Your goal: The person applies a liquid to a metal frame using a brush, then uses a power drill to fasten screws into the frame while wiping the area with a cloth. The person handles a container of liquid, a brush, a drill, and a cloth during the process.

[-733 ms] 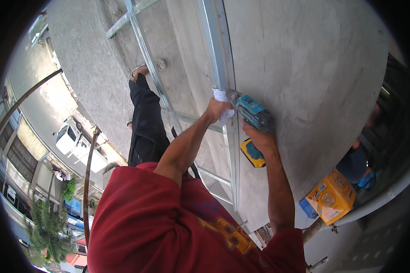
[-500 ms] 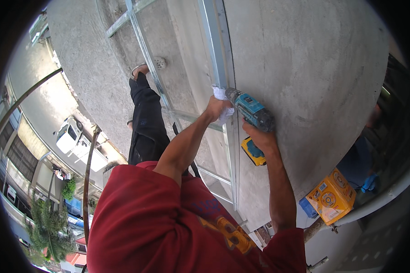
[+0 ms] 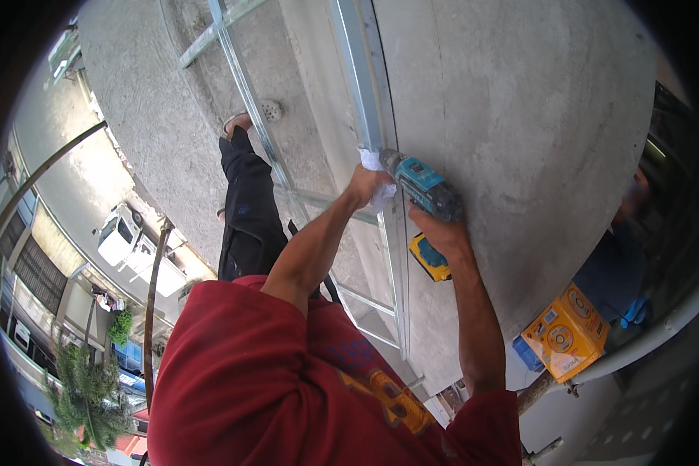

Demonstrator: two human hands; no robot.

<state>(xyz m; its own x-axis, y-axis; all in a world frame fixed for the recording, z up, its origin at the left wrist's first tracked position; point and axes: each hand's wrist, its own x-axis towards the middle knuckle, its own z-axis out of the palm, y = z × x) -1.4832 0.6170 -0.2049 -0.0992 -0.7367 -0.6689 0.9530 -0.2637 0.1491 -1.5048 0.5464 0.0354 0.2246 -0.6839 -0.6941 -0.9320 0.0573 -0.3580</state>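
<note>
My right hand (image 3: 440,230) is wrapped round the handle of a teal and black cordless drill (image 3: 425,183) with a yellow battery (image 3: 430,259) at its base. The drill's chuck end points up and left, close against a light metal channel (image 3: 360,85). What sits in the chuck is too small to make out. My left hand (image 3: 367,185), fingers closed, grips a crumpled white plastic bag (image 3: 381,199) against the channel, right beside the drill's nose. What the bag holds, if anything, is hidden.
Thin metal framing (image 3: 245,89) with crossbars runs on the left, against grey concrete (image 3: 512,101). An orange box (image 3: 565,334) rests at the lower right near a pale pipe (image 3: 654,342). Rusty scaffold tubes (image 3: 154,295) stand at the left, above a street with a white truck (image 3: 124,237).
The drill and my right hand have shifted very slightly left, along with a small tilt of the view. My left hand keeps its hold on the bag.
</note>
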